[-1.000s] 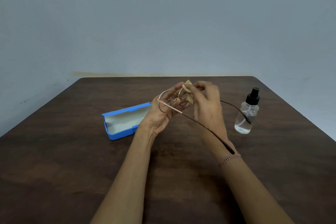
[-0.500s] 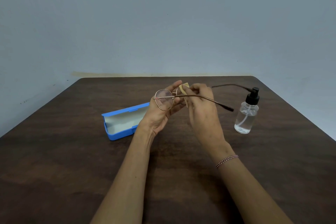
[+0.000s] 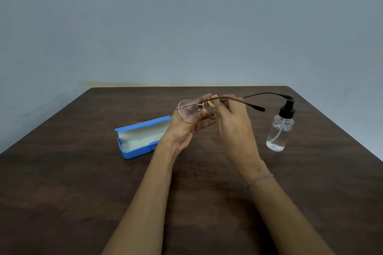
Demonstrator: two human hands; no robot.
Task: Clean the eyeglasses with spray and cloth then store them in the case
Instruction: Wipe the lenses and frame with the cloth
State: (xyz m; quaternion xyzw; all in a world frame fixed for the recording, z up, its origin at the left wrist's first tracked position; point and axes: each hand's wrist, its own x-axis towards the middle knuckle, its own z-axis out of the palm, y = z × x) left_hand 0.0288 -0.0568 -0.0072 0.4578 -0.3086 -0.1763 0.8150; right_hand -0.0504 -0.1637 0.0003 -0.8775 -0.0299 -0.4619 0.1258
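Dark wooden desk (image 3: 83,182) underneath, carrying an open blue case (image 3: 141,137) to the left and a clear spray bottle (image 3: 279,130) to the right, well apart. Held above the middle, thin-wire eyeglasses (image 3: 188,110): probably light, springy in the arms, fragile at the lenses and hinges, slippery if wet; best taken by the rim or bridge, never by the glass. Left hand (image 3: 184,130), grip closed on the frame by the near lens, lens facing up. Right hand (image 3: 234,128), grip pinching a small beige cloth (image 3: 212,101) onto the far lens, mostly hidden. Both arms unfolded, pointing right toward the bottle.
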